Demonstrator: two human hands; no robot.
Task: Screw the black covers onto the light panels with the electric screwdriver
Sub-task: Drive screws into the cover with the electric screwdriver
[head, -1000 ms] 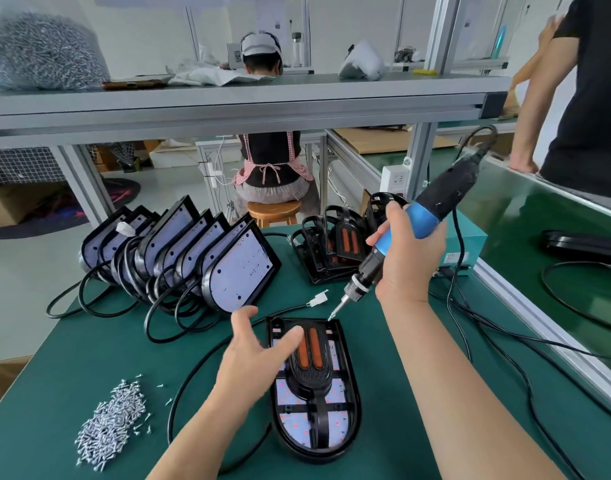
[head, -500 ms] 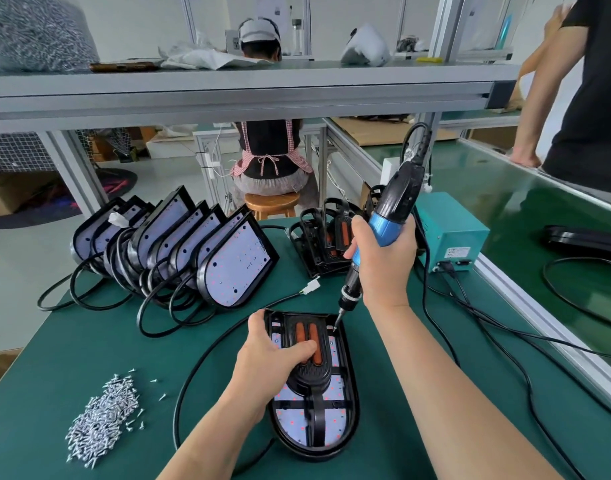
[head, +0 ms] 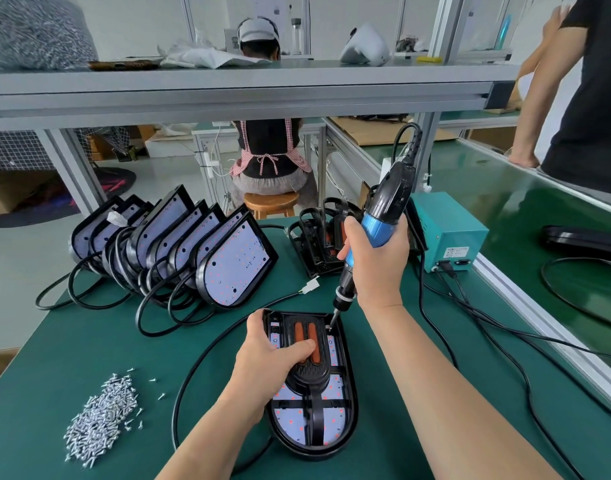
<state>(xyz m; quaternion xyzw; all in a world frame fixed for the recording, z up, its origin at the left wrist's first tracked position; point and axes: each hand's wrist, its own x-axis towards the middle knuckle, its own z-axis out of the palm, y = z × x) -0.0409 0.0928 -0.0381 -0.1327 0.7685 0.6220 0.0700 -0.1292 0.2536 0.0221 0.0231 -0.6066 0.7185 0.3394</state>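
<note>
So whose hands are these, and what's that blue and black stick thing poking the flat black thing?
The camera sits on a person's head, so you look down at their own two hands. The right hand grips an electric screwdriver, a tool that spins screws in. Its tip is down at a top corner of the black cover, which lies on a light panel. The left hand holds that panel steady, thumb on the cover. On the green table lie a pile of screws and more panels leaning in a row.

screwdriver bit tip: screw too small | bystander: cropped right
</note>
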